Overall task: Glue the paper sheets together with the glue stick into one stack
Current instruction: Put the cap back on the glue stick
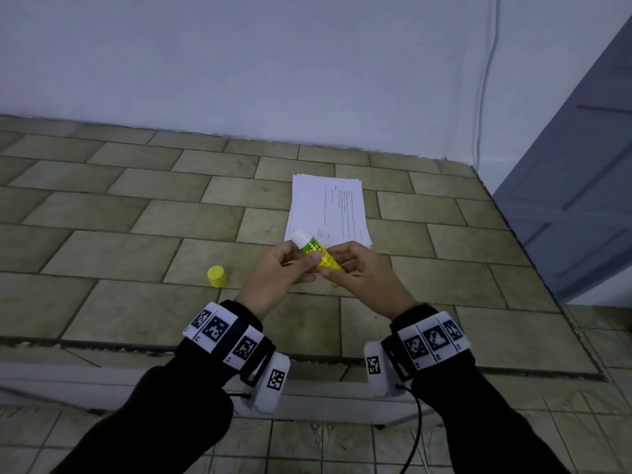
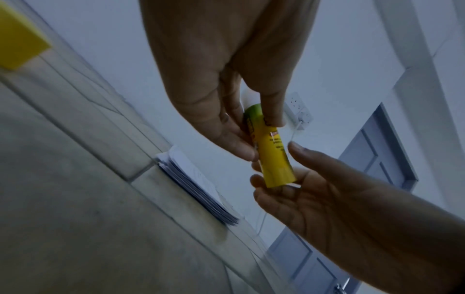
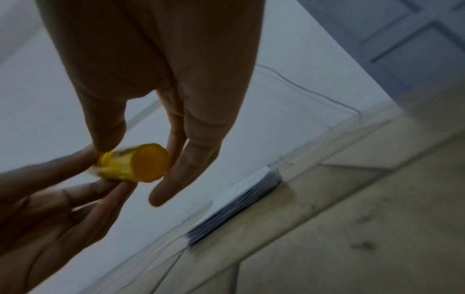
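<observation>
Both hands pinch the uncapped glue stick (image 1: pixel 319 256), left hand (image 1: pixel 273 278) mid-tube, right hand (image 1: pixel 362 275) at its base, above the desk (image 1: pixel 136 213) where the paper sheets (image 1: pixel 330 210) and yellow cap (image 1: pixel 216 276) lie.

right hand (image 3: pixel 151 89) pinches glue stick (image 3: pixel 135 163) base | left hand (image 3: pixel 50 199) steadies it | paper sheets (image 3: pixel 234 206) beyond

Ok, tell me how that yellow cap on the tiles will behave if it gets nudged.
The yellow cap stands on its flat end on the tiled surface, so a light nudge would probably just slide it. It looks small and light. If tipped onto its round side, it would likely roll.
</observation>
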Action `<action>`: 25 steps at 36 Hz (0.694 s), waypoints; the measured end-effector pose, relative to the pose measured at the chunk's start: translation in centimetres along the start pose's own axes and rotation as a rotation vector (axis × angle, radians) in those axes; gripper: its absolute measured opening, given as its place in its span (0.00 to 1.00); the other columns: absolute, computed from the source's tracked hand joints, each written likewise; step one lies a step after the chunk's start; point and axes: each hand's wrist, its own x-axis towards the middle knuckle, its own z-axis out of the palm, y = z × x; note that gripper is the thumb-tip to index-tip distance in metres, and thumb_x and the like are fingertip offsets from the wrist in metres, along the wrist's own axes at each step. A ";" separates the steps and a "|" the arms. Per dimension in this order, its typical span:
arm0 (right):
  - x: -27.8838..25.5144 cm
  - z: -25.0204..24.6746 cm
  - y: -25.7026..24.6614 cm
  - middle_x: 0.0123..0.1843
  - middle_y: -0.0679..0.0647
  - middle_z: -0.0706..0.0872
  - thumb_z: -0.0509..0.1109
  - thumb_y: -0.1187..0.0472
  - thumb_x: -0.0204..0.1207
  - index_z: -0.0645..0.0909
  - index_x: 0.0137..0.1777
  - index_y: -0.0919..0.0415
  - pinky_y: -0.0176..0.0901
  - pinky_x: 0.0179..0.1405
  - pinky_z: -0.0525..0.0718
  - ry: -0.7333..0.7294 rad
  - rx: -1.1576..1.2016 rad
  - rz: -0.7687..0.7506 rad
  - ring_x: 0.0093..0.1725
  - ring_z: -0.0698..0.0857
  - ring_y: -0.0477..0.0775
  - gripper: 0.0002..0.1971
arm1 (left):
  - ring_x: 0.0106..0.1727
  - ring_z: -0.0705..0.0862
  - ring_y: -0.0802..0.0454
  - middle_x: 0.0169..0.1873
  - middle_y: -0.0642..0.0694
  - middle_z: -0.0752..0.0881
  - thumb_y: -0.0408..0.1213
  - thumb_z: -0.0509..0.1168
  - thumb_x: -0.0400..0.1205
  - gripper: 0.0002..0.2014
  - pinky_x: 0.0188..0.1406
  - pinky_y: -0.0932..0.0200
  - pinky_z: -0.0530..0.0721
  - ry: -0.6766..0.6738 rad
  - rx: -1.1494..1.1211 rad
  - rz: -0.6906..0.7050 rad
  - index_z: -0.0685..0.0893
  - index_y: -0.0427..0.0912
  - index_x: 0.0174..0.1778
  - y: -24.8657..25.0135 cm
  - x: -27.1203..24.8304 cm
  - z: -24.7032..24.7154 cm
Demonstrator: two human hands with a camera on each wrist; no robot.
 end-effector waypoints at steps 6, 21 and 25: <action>0.1 -0.4 -0.3 0.42 0.61 0.85 0.59 0.65 0.86 0.79 0.57 0.72 0.41 0.42 0.89 -0.132 0.367 0.218 0.34 0.87 0.49 0.11 | 0.37 0.90 0.57 0.36 0.47 0.90 0.30 0.66 0.82 0.03 0.43 0.65 0.89 0.053 -0.095 0.003 0.84 0.36 0.50 0.2 0.6 -0.4; 0.6 0.4 0.7 0.42 0.48 0.78 0.83 0.67 0.61 0.73 0.44 0.53 0.31 0.33 0.78 0.162 -0.271 -0.224 0.36 0.76 0.40 0.21 | 0.40 0.91 0.51 0.40 0.39 0.91 0.32 0.69 0.81 0.06 0.44 0.63 0.89 0.109 -0.148 -0.003 0.84 0.33 0.49 -0.1 0.6 0.1; 0.8 0.1 -0.2 0.53 0.54 0.83 0.76 0.61 0.75 0.76 0.62 0.60 0.39 0.41 0.85 0.036 0.027 0.046 0.41 0.83 0.45 0.18 | 0.39 0.91 0.52 0.37 0.42 0.91 0.32 0.68 0.82 0.06 0.44 0.63 0.90 0.114 -0.170 0.010 0.84 0.31 0.50 0.2 0.7 -0.2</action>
